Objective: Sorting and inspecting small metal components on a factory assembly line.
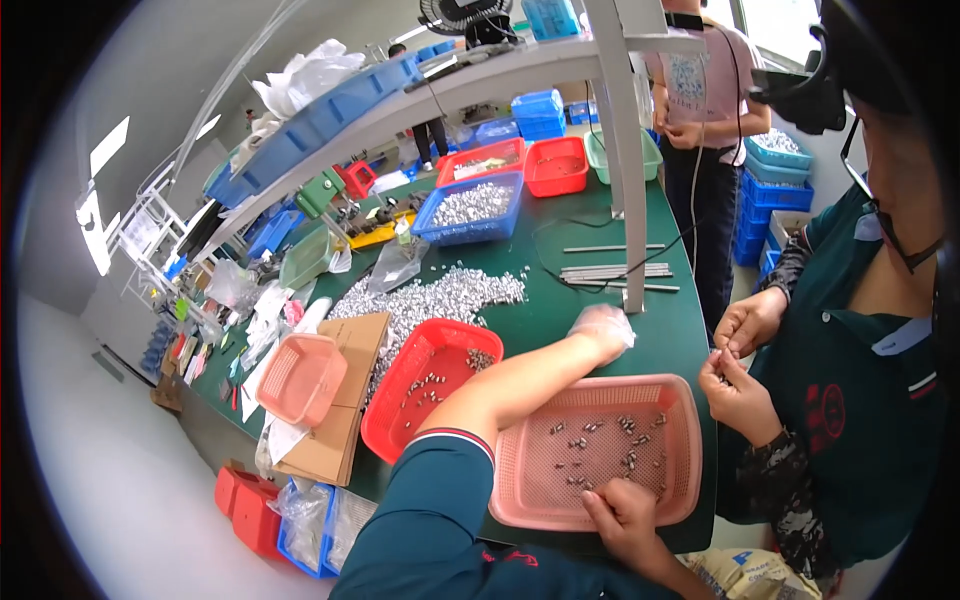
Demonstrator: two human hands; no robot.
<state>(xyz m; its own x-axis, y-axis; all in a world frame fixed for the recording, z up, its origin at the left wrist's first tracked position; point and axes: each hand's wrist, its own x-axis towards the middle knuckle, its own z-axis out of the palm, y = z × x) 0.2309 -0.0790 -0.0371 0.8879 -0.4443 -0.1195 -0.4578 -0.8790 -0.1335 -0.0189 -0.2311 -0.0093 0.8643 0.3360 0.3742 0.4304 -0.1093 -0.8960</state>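
Observation:
My left arm reaches across to the table's far right. My left hand [598, 345] is beside the shelf post, with crumpled clear plastic [610, 322] over its fingers, so their pose is hidden. Closed, with fingers curled and thumb pressed in, my right hand [625, 512] is above the near edge of a pink mesh basket [515, 470]. Whatever it may hold is too small to make out. Several small dark-and-silver metal parts [628, 425] lie scattered in this basket. Left of it, partly behind my arm, a red basket [385, 425] holds more small metal parts.
A heap of silver metal pieces [430, 300] covers the mid-table, before a blue bin [468, 232] of similar pieces. Metal rods [615, 272] lie by the shelf post [632, 180]. A smaller pink basket [300, 378] sits on cardboard [345, 400]. A co-worker's hands [742, 365] pinch together at right.

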